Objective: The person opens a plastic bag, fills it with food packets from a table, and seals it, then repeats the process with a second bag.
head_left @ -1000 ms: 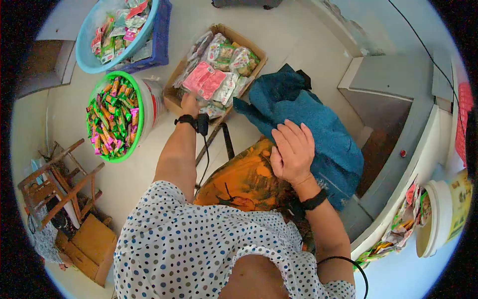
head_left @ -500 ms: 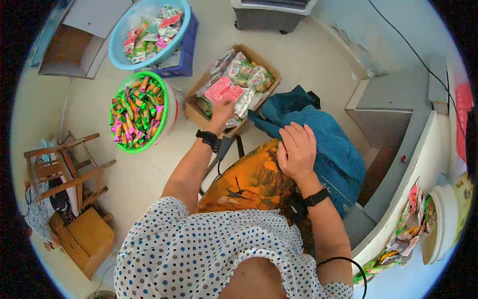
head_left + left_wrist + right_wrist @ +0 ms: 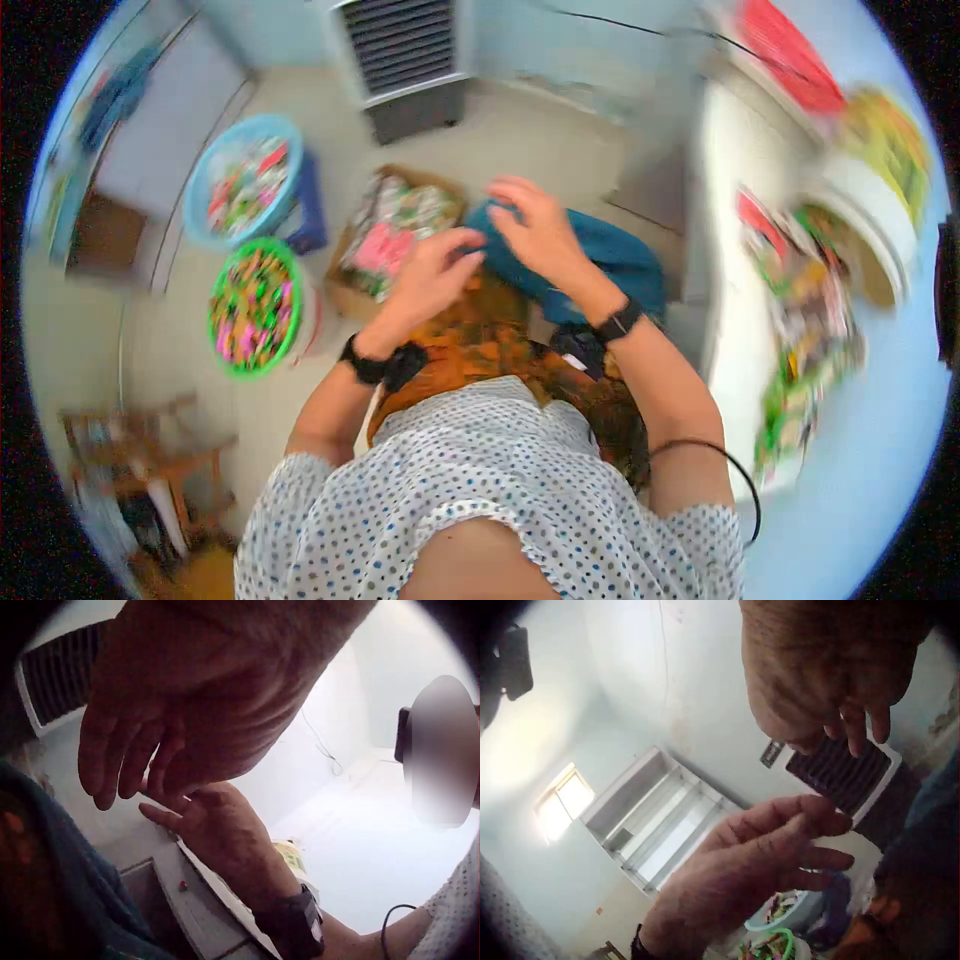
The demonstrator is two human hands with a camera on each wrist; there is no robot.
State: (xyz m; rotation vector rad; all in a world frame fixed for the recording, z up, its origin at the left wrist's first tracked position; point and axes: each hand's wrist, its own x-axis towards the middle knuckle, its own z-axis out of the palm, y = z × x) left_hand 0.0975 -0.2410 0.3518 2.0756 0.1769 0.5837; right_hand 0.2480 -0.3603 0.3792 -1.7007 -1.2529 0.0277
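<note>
In the head view my left hand (image 3: 432, 280) is raised over my lap, its fingers loosely bent with nothing in them. Facing it, my right hand (image 3: 540, 235) hovers over a blue cloth (image 3: 625, 260), fingers relaxed and holding nothing. Both wrist views show the left hand (image 3: 202, 690) and the right hand (image 3: 825, 667) close to each other. An open cardboard box (image 3: 348, 298) stands on the floor beyond the left hand. Inside it a pink packet (image 3: 383, 248) lies among clear and green packets. Orange patterned fabric (image 3: 470, 335) covers my lap.
A light blue basin (image 3: 196, 205) and a green-rimmed bucket (image 3: 310, 325), both full of wrapped packets, stand left of the box. Behind is an air cooler (image 3: 405, 50). A white counter (image 3: 722, 290) at right bears packets (image 3: 800, 280) and a white bucket (image 3: 880, 200). A wooden chair (image 3: 150, 450) lies lower left.
My left hand has left the pink packet in the box and come back toward my right hand. The right hand has lifted off the blue cloth. The head view has tilted up.
</note>
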